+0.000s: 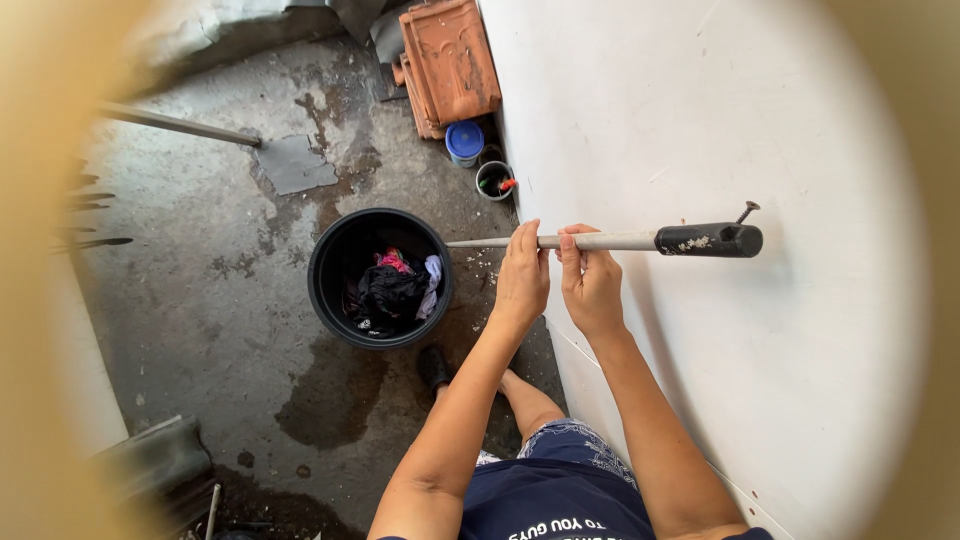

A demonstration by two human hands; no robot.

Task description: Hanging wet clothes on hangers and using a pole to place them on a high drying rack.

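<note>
My left hand point(522, 275) and my right hand point(590, 280) grip a grey metal rod point(610, 241) side by side, holding it level against a white wall point(760, 120). The rod tapers to a point at its left end. Its right end carries a black cylindrical piece point(710, 240) flecked with white, with a screw point(746, 211) sticking out of it near the tip. Below my hands stands a black bucket point(332, 290) on the concrete floor, with dark, pink and white cloth inside.
Reddish clay tiles point(448, 62) lean against the wall at the top. Beside them stand a blue-lidded jar point(464, 141) and a small pot of bits point(494, 180). A grey pipe point(180, 124) and flat scrap point(296, 164) lie on the stained floor. My foot point(433, 368) is near the bucket.
</note>
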